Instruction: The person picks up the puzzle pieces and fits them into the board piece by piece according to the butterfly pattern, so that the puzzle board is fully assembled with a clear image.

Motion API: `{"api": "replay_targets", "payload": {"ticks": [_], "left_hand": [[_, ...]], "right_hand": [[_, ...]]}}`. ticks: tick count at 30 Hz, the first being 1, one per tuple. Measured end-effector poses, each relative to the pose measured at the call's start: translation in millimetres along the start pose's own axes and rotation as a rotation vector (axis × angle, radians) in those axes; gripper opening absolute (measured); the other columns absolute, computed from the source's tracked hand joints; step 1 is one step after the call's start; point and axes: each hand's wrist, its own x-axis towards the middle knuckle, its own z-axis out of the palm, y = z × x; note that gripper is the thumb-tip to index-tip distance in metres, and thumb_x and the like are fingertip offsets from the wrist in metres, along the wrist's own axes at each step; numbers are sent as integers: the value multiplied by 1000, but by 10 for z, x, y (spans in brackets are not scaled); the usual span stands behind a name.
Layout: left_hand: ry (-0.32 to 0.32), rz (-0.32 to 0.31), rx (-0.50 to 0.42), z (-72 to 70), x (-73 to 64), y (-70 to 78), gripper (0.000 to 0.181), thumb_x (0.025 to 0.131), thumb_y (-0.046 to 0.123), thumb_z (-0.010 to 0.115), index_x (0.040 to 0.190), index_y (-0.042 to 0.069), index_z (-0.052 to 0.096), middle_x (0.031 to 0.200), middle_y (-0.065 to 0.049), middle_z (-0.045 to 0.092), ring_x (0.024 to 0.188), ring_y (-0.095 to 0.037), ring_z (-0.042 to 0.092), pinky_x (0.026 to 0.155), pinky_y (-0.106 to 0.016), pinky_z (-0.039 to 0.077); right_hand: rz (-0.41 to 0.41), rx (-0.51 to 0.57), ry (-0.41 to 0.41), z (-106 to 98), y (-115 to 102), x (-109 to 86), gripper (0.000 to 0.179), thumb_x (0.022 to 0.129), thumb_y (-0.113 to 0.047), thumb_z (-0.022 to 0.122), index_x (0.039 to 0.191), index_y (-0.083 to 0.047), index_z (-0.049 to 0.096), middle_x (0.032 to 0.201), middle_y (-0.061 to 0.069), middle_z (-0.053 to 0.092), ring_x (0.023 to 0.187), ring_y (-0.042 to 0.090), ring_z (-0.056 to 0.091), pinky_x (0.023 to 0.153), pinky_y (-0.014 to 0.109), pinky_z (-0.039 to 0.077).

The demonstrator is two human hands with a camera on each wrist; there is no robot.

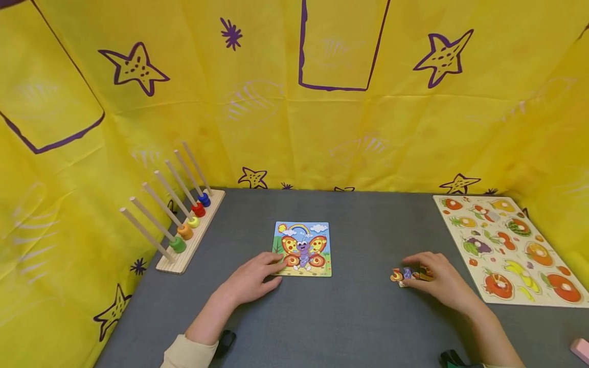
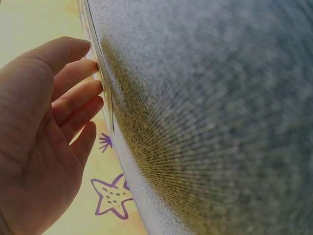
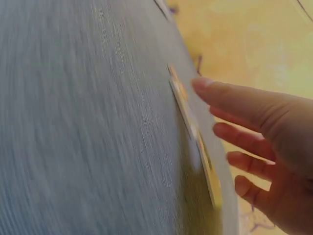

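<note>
A square butterfly picture board [image 1: 301,250] lies on the dark table, showing a rainbow and sun. At its lower left corner rests my left hand [image 1: 255,278], its fingertips over the edge and its fingers loosely extended. In the left wrist view those fingers [image 2: 78,93] reach the thin board side. Farther right, a small group of butterfly jigsaw pieces [image 1: 407,274] lies on the table. My right hand [image 1: 437,281] hovers over them and hides part of the group. Seen from the right wrist, the thumb and fingers [image 3: 244,139] are spread apart beside the flat pieces [image 3: 188,120].
On the left stands a wooden peg stacker [image 1: 198,235] with upright rods and colored rings. A fruit puzzle board [image 1: 494,232] lies on the right. A pink block [image 1: 581,350] sits at the lower right edge. Yellow cloth [image 1: 294,128] hangs behind the table.
</note>
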Motion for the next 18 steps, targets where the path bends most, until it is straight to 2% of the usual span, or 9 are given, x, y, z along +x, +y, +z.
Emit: {"api": "replay_targets", "payload": {"ticks": [5,10,14,18], "left_hand": [[-16,-23,-31,-4,-15,11,41,96,20,63,134,5,60,137,-14,52,126,-28,48,100,-45,43],[-12,-8,-38,-3,-6,4,41,96,20,62,134,5,60,140,-14,50,127,-28,47,101,-44,43],[-12,8,-48,-11,-3,-4,40,96,19,62,133,3,60,141,-13,49,127,-28,47,102,-44,42],[-17,10,-58,-8,1,-9,40,96,17,62,133,2,60,142,-13,50,128,-28,48,103,-44,41]], "right_hand": [[10,12,-25,-33,146,-70,39,74,-26,86,107,-15,69,107,2,62,96,16,39,78,30,27],[-24,76,-21,28,190,-62,34,74,-21,86,102,-18,67,104,-2,60,96,11,35,78,28,25],[-45,85,-17,76,154,-9,38,71,-20,88,100,-16,63,93,-5,58,88,11,41,75,24,30],[-21,117,-22,161,71,70,34,75,-18,85,99,-17,61,78,-10,55,72,6,47,62,21,36]]}}
